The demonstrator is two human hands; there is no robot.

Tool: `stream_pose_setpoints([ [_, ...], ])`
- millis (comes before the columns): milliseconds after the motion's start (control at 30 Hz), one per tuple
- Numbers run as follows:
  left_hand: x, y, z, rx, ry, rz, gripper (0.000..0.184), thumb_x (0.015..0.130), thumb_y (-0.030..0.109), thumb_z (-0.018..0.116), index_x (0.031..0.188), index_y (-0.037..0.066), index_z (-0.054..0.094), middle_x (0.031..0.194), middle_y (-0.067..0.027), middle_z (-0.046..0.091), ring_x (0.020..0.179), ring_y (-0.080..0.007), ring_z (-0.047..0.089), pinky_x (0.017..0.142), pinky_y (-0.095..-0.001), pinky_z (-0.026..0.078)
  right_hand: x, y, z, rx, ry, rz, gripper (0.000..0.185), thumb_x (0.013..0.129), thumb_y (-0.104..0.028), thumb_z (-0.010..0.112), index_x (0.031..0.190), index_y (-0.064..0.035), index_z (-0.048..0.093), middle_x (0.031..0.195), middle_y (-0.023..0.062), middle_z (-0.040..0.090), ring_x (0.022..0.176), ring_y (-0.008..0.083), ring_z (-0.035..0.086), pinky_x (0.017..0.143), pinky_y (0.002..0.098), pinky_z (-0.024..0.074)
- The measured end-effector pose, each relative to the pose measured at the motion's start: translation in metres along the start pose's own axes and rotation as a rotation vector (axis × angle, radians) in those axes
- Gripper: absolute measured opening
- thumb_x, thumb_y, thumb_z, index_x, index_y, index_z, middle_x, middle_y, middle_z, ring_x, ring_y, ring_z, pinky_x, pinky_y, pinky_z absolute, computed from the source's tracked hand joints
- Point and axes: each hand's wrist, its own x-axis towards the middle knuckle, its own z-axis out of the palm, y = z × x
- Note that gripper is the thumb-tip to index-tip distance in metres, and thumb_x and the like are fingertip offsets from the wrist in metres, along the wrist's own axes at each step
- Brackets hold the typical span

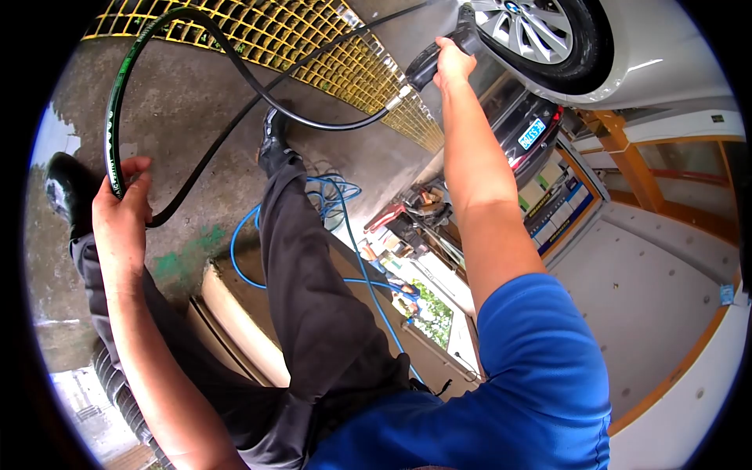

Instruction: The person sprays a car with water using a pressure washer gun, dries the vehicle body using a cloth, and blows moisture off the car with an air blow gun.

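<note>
My right hand (453,63) is wrapped round the black grip of a pressure-washer gun (425,66). The gun's front points up toward the silver car wheel (526,27), and part of it is hidden behind my hand. A black hose (333,126) joins the grip's lower end at a metal fitting (398,99). This hose arches across to the left, where my left hand (124,207) is closed on it beside my boot. Green and white print shows on the hose just above my left fingers.
Yellow floor grating (313,66) crosses the wet concrete (188,102). A silver car body (674,55) is close at upper right, with a dark car (513,117) beyond. Coiled blue hose (333,188) lies near my boot (276,145). Clutter (423,207) stands by the wall.
</note>
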Motion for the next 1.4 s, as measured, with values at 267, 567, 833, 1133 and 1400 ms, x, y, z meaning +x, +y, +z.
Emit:
stream_pose_setpoints([
  [267, 0.004, -0.004, -0.001, -0.01, -0.01, -0.023, 0.018, 0.092, 0.011, 0.056, 0.107, 0.005, 0.065, 0.062, 0.0066, 0.044, 0.053, -0.0033, 0.039, 0.05, -0.0211, 0.034, -0.026, -0.011, -0.008, 0.0, -0.022, -0.083, 0.03, 0.07, 0.001, 0.072, 0.095, -0.0023, 0.056, 0.073, 0.0064, 0.06, 0.057, 0.0168, 0.057, 0.051, 0.035, 0.0456],
  [567, 0.005, -0.009, 0.003, -0.019, -0.014, -0.001, 0.018, 0.091, 0.01, 0.056, 0.106, 0.004, 0.064, 0.061, 0.0067, 0.044, 0.052, -0.0035, 0.04, 0.049, -0.0216, 0.034, -0.011, -0.01, -0.025, -0.029, 0.024, -0.141, 0.034, 0.069, -0.002, 0.075, 0.098, -0.003, 0.057, 0.08, 0.0049, 0.062, 0.066, 0.0167, 0.058, 0.06, 0.0347, 0.0482],
  [833, 0.009, -0.007, 0.0, 0.0, 0.02, -0.015, 0.018, 0.092, 0.011, 0.056, 0.106, 0.005, 0.065, 0.061, 0.0064, 0.044, 0.053, -0.0036, 0.04, 0.048, -0.0218, 0.033, -0.009, -0.024, -0.029, -0.055, -0.148, -0.146, 0.025, 0.069, 0.0, 0.074, 0.09, -0.003, 0.061, 0.08, 0.0047, 0.063, 0.068, 0.0161, 0.058, 0.062, 0.0343, 0.0484],
  [1133, 0.008, -0.006, 0.004, 0.053, -0.01, -0.009, 0.02, 0.091, 0.013, 0.057, 0.108, 0.005, 0.064, 0.063, 0.0045, 0.047, 0.055, -0.0046, 0.043, 0.05, -0.0216, 0.035, 0.002, -0.003, -0.032, 0.018, -0.038, -0.028, 0.031, 0.068, 0.001, 0.073, 0.097, -0.0007, 0.059, 0.081, 0.0065, 0.062, 0.07, 0.0194, 0.06, 0.061, 0.0366, 0.0496],
  [1400, 0.009, -0.011, 0.005, 0.009, 0.033, 0.004, 0.018, 0.092, 0.012, 0.057, 0.105, 0.005, 0.066, 0.061, 0.0063, 0.045, 0.052, -0.0035, 0.04, 0.049, -0.0214, 0.033, 0.024, 0.001, -0.026, 0.036, -0.144, 0.04, 0.034, 0.068, 0.001, 0.075, 0.097, 0.0001, 0.058, 0.087, 0.0093, 0.062, 0.074, 0.0221, 0.061, 0.067, 0.0385, 0.052],
])
